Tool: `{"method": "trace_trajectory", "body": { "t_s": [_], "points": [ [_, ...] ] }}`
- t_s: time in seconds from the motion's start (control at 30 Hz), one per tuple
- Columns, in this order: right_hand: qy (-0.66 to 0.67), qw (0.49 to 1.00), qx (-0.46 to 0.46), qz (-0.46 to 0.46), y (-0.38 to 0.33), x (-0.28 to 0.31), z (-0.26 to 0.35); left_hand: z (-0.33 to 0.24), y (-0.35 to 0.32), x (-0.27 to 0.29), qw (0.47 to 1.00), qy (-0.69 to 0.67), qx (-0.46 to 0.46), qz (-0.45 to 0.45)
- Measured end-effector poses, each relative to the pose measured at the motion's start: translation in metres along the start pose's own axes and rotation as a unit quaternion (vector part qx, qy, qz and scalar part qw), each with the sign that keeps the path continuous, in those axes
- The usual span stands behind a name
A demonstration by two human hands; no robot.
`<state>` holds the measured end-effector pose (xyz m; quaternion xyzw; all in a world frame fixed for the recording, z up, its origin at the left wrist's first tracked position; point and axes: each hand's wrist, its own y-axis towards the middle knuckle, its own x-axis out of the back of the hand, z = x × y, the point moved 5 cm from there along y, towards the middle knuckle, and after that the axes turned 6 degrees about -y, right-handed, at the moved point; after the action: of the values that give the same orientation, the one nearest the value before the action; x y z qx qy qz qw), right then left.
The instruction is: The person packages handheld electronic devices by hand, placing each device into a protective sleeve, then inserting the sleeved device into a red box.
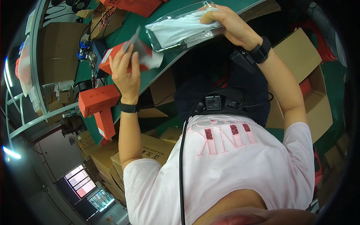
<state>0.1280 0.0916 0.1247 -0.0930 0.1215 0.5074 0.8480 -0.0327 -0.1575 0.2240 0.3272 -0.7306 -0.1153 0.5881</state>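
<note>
My right hand (234,28) grips the near right end of a clear plastic package (161,45) at the table's edge, thumb on top. Inside it lie white folded contents (176,27), whose kind I cannot make out. To the left, my left hand (127,77) is raised with a thin grey-and-white sheet (140,48) between its fingers, blurred by motion. A paler flap (153,60) shows beside that hand; whether it belongs to the sheet is unclear. Behind the fingers sits an orange-red box (107,62), partly hidden.
Two more orange-red boxes (98,100) (105,124) rest on the green table (170,58), left of my forearm. Cables and small devices (92,56) crowd its far left. Open cardboard cartons (318,105) stand at my right, others (150,148) at my left. A metal shelf frame (33,127) borders the left.
</note>
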Motion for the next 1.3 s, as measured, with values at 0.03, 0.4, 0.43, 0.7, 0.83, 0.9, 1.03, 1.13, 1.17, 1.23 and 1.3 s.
{"method": "trace_trajectory", "body": {
  "t_s": [0.03, 0.4, 0.43, 0.7, 0.83, 0.9, 1.03, 1.13, 1.17, 1.23, 1.3],
  "points": [
    [-0.022, 1.0, -0.008, 0.012, 0.001, 0.0, -0.001, 0.004, -0.002, -0.003, 1.0, 0.0, 0.0, 0.0],
    [-0.046, 0.978, -0.164, 0.122, -0.003, -0.018, 0.01, -0.014, -0.037, -0.005, 0.995, -0.057, 0.075, 0.005],
    [-0.03, 0.968, -0.201, 0.148, -0.002, -0.027, 0.007, -0.016, -0.041, -0.006, 0.996, -0.066, 0.062, 0.015],
    [0.03, 0.948, -0.283, 0.142, 0.001, -0.063, -0.002, -0.008, -0.079, -0.006, 0.993, -0.113, 0.022, 0.016],
    [0.036, 0.95, -0.297, 0.093, -0.022, -0.088, 0.006, -0.007, -0.09, -0.006, 0.998, -0.068, 0.017, -0.006],
    [0.007, 0.972, -0.236, 0.014, -0.031, -0.084, 0.014, -0.006, -0.092, -0.009, 0.998, -0.057, 0.019, -0.024],
    [-0.007, 0.984, -0.179, -0.021, -0.039, -0.075, 0.019, -0.006, -0.092, -0.011, 0.997, -0.042, 0.039, -0.043],
    [0.001, 0.982, -0.189, -0.008, -0.04, -0.079, 0.019, -0.004, -0.09, -0.012, 0.998, -0.025, 0.036, -0.038],
    [-0.001, 0.982, -0.189, -0.009, -0.042, -0.079, 0.019, -0.005, -0.089, -0.011, 0.998, -0.026, 0.036, -0.039],
    [-0.042, 0.981, -0.187, -0.012, -0.048, -0.073, 0.018, -0.006, -0.087, -0.01, 0.997, -0.042, 0.055, -0.023],
    [-0.027, 0.977, -0.212, 0.009, -0.047, -0.069, 0.021, -0.007, -0.085, -0.007, 0.997, -0.051, 0.056, -0.018]
  ]
}}
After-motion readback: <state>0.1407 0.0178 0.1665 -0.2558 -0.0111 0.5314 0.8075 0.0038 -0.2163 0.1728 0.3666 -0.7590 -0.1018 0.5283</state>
